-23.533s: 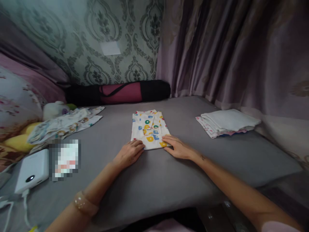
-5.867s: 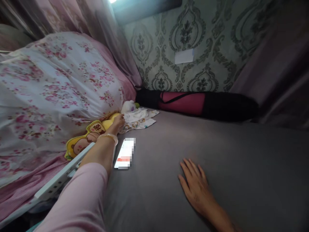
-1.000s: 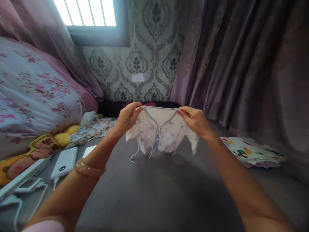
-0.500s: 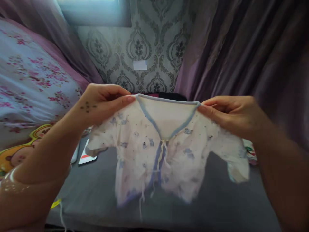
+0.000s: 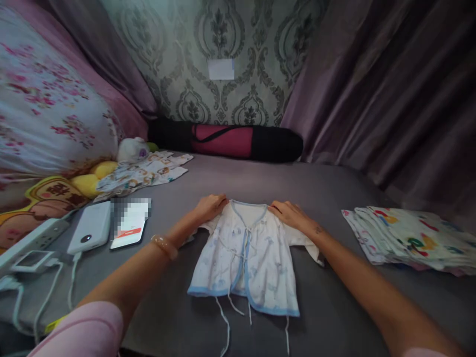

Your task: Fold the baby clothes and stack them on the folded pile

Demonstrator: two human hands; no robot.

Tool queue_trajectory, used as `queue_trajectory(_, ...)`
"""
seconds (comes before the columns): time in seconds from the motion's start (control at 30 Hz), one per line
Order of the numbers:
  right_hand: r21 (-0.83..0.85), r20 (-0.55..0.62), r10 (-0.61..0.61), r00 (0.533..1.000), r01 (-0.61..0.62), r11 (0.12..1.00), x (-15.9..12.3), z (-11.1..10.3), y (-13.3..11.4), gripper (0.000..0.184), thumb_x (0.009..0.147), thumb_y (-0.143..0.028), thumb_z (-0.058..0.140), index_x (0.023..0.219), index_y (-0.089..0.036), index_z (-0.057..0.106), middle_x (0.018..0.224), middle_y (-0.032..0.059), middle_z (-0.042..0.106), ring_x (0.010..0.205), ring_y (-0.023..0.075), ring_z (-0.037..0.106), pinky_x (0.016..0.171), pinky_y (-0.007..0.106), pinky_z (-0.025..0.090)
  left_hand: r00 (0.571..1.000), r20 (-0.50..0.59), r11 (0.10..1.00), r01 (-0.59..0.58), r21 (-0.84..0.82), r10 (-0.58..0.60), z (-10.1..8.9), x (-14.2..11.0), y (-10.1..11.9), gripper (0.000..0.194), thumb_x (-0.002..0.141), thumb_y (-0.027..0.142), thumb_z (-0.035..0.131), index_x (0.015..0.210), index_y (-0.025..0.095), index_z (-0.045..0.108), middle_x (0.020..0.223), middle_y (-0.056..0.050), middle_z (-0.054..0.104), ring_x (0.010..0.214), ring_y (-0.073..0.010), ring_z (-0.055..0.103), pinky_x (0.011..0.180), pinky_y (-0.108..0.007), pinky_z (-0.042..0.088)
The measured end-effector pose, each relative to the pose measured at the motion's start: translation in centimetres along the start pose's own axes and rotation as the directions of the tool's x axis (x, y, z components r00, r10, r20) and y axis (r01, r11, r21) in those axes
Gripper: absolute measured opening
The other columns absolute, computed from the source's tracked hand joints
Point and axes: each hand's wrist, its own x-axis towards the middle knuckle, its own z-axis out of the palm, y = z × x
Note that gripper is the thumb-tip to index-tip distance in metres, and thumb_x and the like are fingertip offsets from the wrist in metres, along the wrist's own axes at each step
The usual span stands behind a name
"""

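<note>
A white baby shirt (image 5: pixel 223 258) with blue trim, a faint blue print and several white tie strings lies front up on the grey bed surface (image 5: pixel 159 307). Its collar points away from me and its hem faces me. My left hand (image 5: pixel 211 206) pinches the shirt's left shoulder beside the collar. At the opposite shoulder, my right hand (image 5: pixel 290 214) has its fingers closed on the fabric. Both sleeves lie partly under my hands and forearms.
To the right sits a stack of folded printed clothes (image 5: pixel 416 238). A phone (image 5: pixel 130 225), a white power bank (image 5: pixel 90 227) and a power strip (image 5: pixel 33 243) with cables lie left. Behind are a printed garment (image 5: pixel 148 171) and a black-and-red rolled bag (image 5: pixel 223 141).
The shirt was held up by its shoulders in the air. Both hands have lowered it and it now lies spread on the bed, still gripped at the shoulders.
</note>
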Motion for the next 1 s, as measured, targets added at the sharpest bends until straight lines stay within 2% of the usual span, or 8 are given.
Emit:
queue_trajectory(0.1, -0.194, 0.038, 0.042, 0.998, -0.034, 0.980, 1.1, 0.7, -0.1, 0.043, 0.100, -0.047, 0.023, 0.111, -0.022, 0.057, 0.097, 0.0109, 0.071, 0.091, 0.0254, 0.067, 0.075, 0.033, 0.042, 0.998, 0.034, 0.988, 0.050, 0.143, -0.055, 0.3, 1.0, -0.2, 0.038, 0.098, 0.042, 0.026, 0.101, 0.019, 0.057, 0.095, -0.012, 0.070, 0.085, -0.0222, 0.066, 0.066, -0.027, 0.041)
queue_trajectory(0.23, -0.298, 0.043, 0.036, 0.998, -0.021, 0.954, 3.0, 0.5, 0.2, 0.044, 0.101, -0.046, 0.020, 0.114, -0.021, 0.053, 0.098, 0.0122, 0.071, 0.094, 0.0270, 0.067, 0.076, 0.033, 0.042, 0.998, 0.040, 0.977, 0.040, 0.210, -0.049, 0.4, 3.1, -1.0, 0.042, 0.099, 0.043, 0.022, 0.104, 0.018, 0.055, 0.097, -0.013, 0.069, 0.087, -0.0238, 0.066, 0.069, -0.030, 0.042)
queue_trajectory(0.5, -0.321, 0.052, -0.011, 0.999, 0.027, 0.947, 7.8, -0.4, 2.4, 0.045, 0.101, -0.044, 0.020, 0.116, -0.020, 0.054, 0.100, 0.0133, 0.071, 0.094, 0.0276, 0.067, 0.078, 0.036, 0.042, 1.000, -0.001, 0.975, 0.020, 0.221, -0.021, 0.0, 8.3, -2.9, 0.044, 0.098, 0.043, 0.024, 0.103, 0.016, 0.058, 0.098, -0.014, 0.068, 0.088, -0.0243, 0.065, 0.070, -0.030, 0.042)
queue_trajectory(0.67, -0.291, -0.021, -0.003, 1.000, -0.004, 0.957, 9.9, -0.6, 3.4, 0.045, 0.100, -0.043, 0.022, 0.116, -0.018, 0.056, 0.100, 0.0151, 0.070, 0.095, 0.0274, 0.066, 0.081, 0.037, 0.041, 0.999, -0.046, 0.970, 0.036, 0.242, -0.026, -0.2, 10.9, -3.4, 0.048, 0.098, 0.044, 0.021, 0.105, 0.015, 0.058, 0.100, -0.015, 0.067, 0.088, -0.0261, 0.064, 0.070, -0.032, 0.041)
queue_trajectory(0.77, -0.161, -0.080, 0.033, 0.996, -0.046, 0.986, 10.6, -0.2, 4.1, 0.044, 0.098, -0.047, 0.030, 0.112, -0.017, 0.059, 0.101, 0.0144, 0.070, 0.095, 0.0269, 0.065, 0.081, 0.035, 0.042, 0.999, 0.009, 0.974, 0.051, 0.221, -0.054, 0.1, 11.4, -3.6, 0.045, 0.098, 0.044, 0.024, 0.107, 0.015, 0.057, 0.104, -0.016, 0.066, 0.090, -0.0260, 0.064, 0.073, -0.032, 0.041)
queue_trajectory(0.87, 0.199, -0.030, 0.111, 0.993, -0.103, 0.975, 10.6, -0.6, 5.8, 0.053, 0.095, -0.056, 0.029, 0.096, -0.017, 0.065, 0.093, 0.0105, 0.070, 0.088, 0.0231, 0.064, 0.074, 0.030, 0.044, 0.997, 0.025, 0.967, 0.064, 0.245, -0.073, -0.2, 11.3, -3.4, 0.043, 0.097, 0.044, 0.028, 0.108, 0.013, 0.057, 0.106, -0.018, 0.063, 0.093, -0.0276, 0.063, 0.077, -0.034, 0.042)
queue_trajectory(0.93, 0.485, 0.114, 0.186, 0.976, -0.219, 0.847, 10.1, -1.4, 7.4, 0.063, 0.096, -0.059, 0.020, 0.086, -0.016, 0.065, 0.085, 0.0096, 0.069, 0.078, 0.0199, 0.063, 0.067, 0.027, 0.045, 0.998, -0.018, 0.954, 0.056, 0.294, -0.053, -0.8, 11.1, -2.7, 0.040, 0.097, 0.042, 0.031, 0.109, 0.012, 0.056, 0.108, -0.018, 0.061, 0.096, -0.0287, 0.061, 0.081, -0.037, 0.043)
queue_trajectory(1.0, 0.664, 0.300, 0.240, 0.923, -0.383, 0.643, 9.4, -2.3, 9.0, 0.068, 0.096, -0.059, 0.013, 0.083, -0.015, 0.063, 0.079, 0.0101, 0.068, 0.069, 0.0176, 0.061, 0.062, 0.026, 0.045, 0.999, -0.039, 0.953, 0.001, 0.303, 0.012, -1.2, 11.3, -1.3, 0.035, 0.096, 0.037, 0.034, 0.109, 0.013, 0.056, 0.107, -0.016, 0.061, 0.099, -0.0283, 0.060, 0.083, -0.037, 0.044)
